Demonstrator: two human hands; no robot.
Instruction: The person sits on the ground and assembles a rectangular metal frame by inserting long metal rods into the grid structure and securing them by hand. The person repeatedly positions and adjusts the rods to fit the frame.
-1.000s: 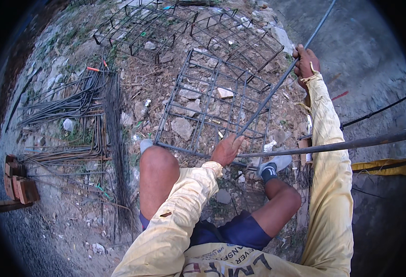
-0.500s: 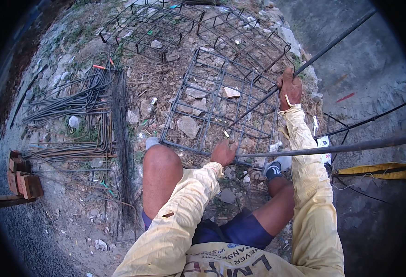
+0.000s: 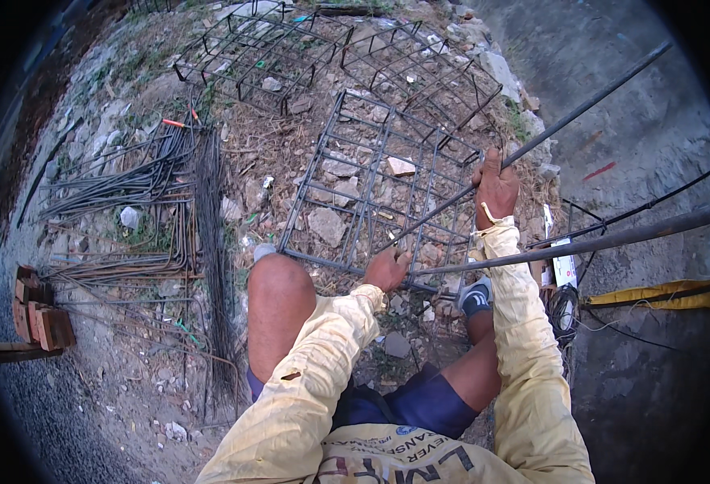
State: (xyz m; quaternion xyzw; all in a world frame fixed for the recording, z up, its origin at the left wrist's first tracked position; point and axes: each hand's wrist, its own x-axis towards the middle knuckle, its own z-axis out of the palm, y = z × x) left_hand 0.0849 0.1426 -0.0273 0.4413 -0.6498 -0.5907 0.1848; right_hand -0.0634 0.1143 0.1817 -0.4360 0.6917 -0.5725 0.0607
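Note:
A grid of dark steel rebar [image 3: 377, 153] lies on rubble in front of me. My right hand [image 3: 496, 192] is closed around a long steel rod [image 3: 589, 98] that slants over the grid from the upper right. The rod's lower end comes down close to my left hand [image 3: 387, 269]. That hand is closed on the grid's near edge, its fingertips partly hidden. Another long bar [image 3: 613, 239] runs from beside my left hand toward the right, passing by my right forearm.
More rebar cages [image 3: 262, 44] stand at the back. At left lie bent rods [image 3: 141, 173] and a bundle of thin wire [image 3: 210, 242], with bricks [image 3: 44, 319] beyond. A yellow strip [image 3: 653, 295] and a wire coil [image 3: 565, 309] are at right.
My right hand has come slightly nearer and leftward with the rod, whose lower end shifted toward my left hand. The other bar's right end has moved farther away. My left hand has barely moved.

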